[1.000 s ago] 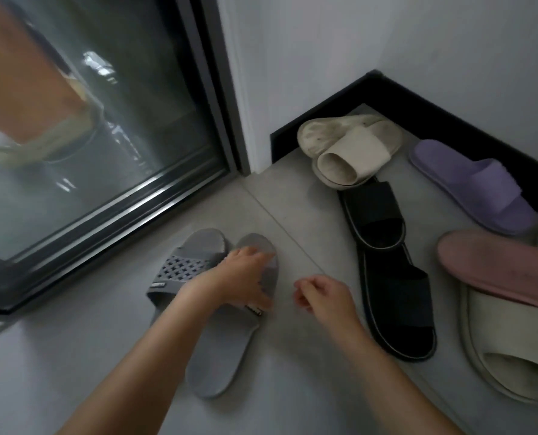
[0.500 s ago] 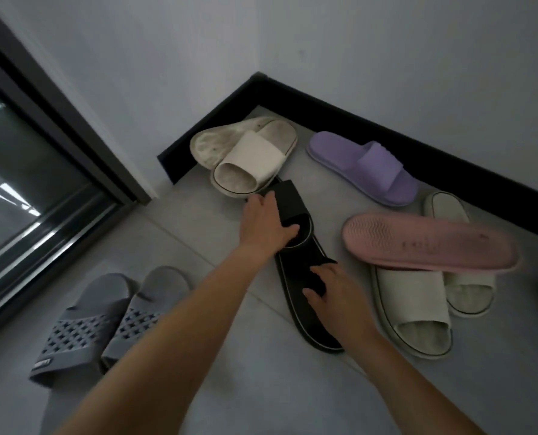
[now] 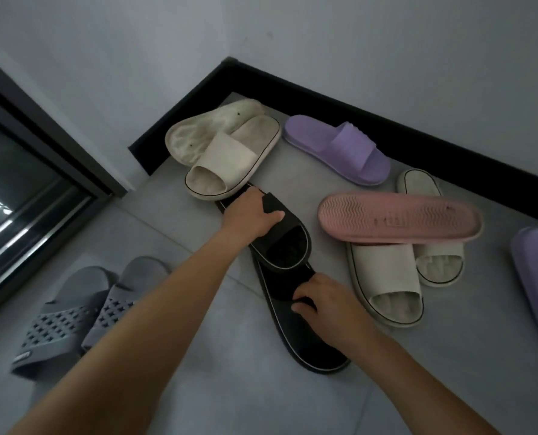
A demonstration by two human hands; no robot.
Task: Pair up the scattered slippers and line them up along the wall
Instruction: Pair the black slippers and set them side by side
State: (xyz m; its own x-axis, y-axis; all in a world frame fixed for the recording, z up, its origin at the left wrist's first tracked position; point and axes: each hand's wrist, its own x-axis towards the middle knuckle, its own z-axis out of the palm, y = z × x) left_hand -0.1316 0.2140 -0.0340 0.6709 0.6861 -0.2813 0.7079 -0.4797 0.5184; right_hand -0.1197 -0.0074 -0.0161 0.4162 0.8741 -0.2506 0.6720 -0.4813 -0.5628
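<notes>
Two black slippers lie end to end in the middle of the floor. My left hand [image 3: 250,215] grips the strap of the far black slipper [image 3: 288,246], whose toe overlaps the near black slipper [image 3: 308,343]. My right hand [image 3: 327,304] holds the near one's strap. A grey pair [image 3: 73,312] lies side by side at the lower left. Two cream slippers [image 3: 227,152] are stacked in the corner, one sole up. A purple slipper [image 3: 340,149] lies by the baseboard. A pink slipper [image 3: 399,218] rests sole up across two more cream slippers [image 3: 387,277].
A black baseboard [image 3: 387,120] runs along the white walls that meet in the corner. A dark-framed glass door [image 3: 26,183] stands at the left. Another purple slipper [image 3: 537,277] is cut off by the right edge. The floor is grey tile.
My hands left the grey pair, which now lies side by side at the left. Both hands reached over to the black slippers and closed on their straps, and the view swung right.
</notes>
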